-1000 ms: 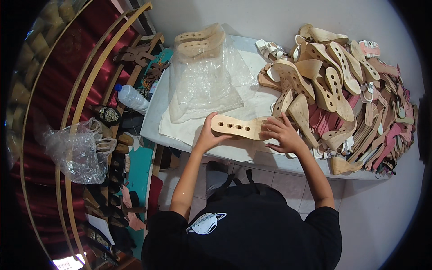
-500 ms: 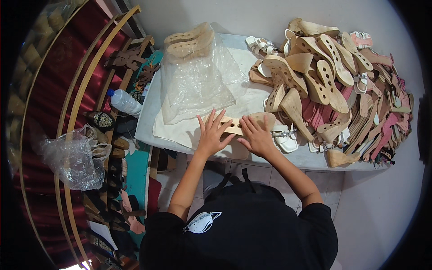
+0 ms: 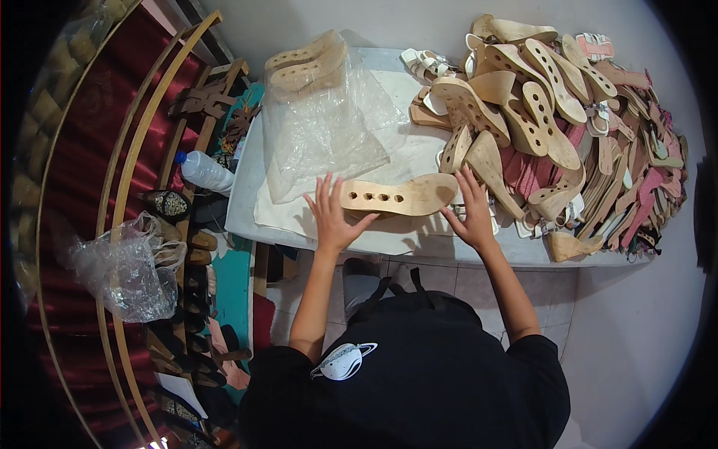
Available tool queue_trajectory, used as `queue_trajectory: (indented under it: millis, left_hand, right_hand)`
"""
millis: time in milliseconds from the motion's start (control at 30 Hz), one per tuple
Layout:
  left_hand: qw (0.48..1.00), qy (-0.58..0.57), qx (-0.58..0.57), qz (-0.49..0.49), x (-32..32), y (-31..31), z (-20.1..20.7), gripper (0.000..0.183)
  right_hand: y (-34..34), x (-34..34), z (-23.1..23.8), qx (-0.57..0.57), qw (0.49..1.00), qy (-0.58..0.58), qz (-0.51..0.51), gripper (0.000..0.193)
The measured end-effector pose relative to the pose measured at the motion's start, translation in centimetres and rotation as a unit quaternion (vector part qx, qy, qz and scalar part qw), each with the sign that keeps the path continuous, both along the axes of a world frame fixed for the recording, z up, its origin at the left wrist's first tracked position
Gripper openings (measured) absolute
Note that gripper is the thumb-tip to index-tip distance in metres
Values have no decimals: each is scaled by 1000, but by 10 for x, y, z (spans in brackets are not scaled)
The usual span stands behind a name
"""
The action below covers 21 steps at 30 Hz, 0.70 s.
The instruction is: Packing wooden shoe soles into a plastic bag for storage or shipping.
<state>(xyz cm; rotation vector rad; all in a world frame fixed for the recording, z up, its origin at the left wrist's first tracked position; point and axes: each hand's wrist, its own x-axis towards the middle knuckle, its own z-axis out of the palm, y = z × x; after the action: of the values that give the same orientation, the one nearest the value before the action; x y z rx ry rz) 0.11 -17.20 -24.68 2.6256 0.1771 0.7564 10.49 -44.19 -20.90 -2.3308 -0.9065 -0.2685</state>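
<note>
Left hand (image 3: 333, 217): in the head view, spread wide with fingers apart, gripping nothing; it stands at the holed end of the sole, thumb by the near edge. Contact there is hard to tell.
Right hand (image 3: 473, 213): spread too, holding nothing, at the plain broad end; whether thumb or fingers touch it cannot be told.
Sole (image 3: 400, 194): between the hands, lying crosswise, its row of holes toward the left hand; it seems to rest on the white sheet (image 3: 415, 161) over the table (image 3: 243, 202).
Grip: best taken at both ends together, thumbs on the near edge and fingers beyond the far one, so that the curved shape does not rock.
Holes: fingertips are better kept on the solid rim than over them.
Bag (image 3: 321, 150): just beyond the left hand, loose clear plastic; lifting straight up should avoid dragging it.
Sandal (image 3: 486, 217): partly hidden beside the right hand; a narrow approach would keep from nudging it.
Pile (image 3: 553, 135): beyond and right of the right hand, loosely stacked, so elbow and forearm should stay clear.
</note>
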Motion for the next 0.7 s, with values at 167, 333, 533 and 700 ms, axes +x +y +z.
queue_trajectory:
  millis: [167, 333, 533, 700]
  left_hand:
    - [992, 43, -121, 6, -13, 23, -34, 116]
    - [980, 113, -165, -24, -7, 36, -41, 115]
    - [971, 148, -179, -65, 12, 35, -37, 109]
    - [961, 156, -215, -72, 14, 38, -38, 103]
  right_hand:
    - [-6, 2, -44, 221, 965, 94, 105, 104]
    - [2, 6, -63, 300, 919, 223, 126, 117]
    - [-3, 25, -89, 192, 904, 368, 105, 83]
    - [12, 28, -94, 185, 904, 373, 97, 75]
